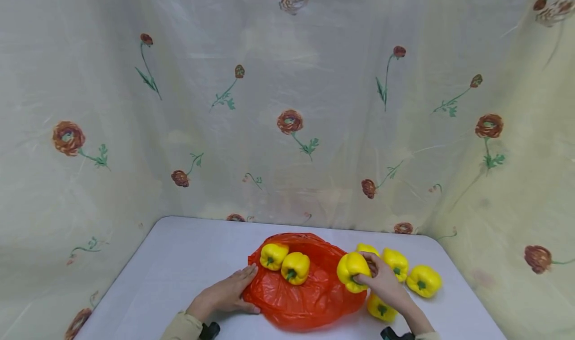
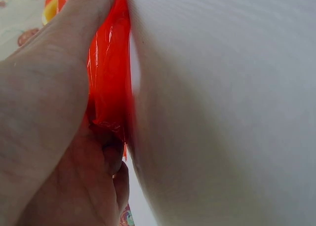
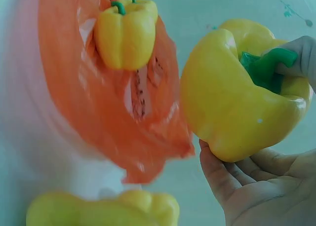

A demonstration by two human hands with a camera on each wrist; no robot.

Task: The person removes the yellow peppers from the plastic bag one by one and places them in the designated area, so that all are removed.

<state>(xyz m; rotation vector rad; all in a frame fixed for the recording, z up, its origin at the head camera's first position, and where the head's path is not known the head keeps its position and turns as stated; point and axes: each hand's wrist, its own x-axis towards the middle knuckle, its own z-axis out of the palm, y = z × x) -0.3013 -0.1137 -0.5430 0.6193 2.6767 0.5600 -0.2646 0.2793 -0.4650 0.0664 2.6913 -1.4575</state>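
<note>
Working on a smooth white table (image 1: 188,250) with rounded far corners and broad room from the left hand (image 1: 228,290) out to the left edge — but only a narrow margin beyond the peppers at right. Resting that left hand, thumb spread from extended fingers, against the near-left rim of a thin, crinkled, shiny red plastic bag (image 1: 310,300). Gripping with the right hand (image 1: 385,281), thumb against the green stem and fingers at the opposite end, a glossy, deeply lobed yellow bell pepper (image 1: 352,269). Poised at the bag's right rim and overlapping it in the head view; cannot tell whether touching. Bearing two blocky yellow peppers (image 1: 295,268) side by side within the bag's far-left part. Clustered right of the bag, with four more yellow peppers (image 1: 424,281) — one partly hidden behind the hand. Backed by a pale, filmy curtain (image 1: 341,95) printed with red-brown flowers.
</note>
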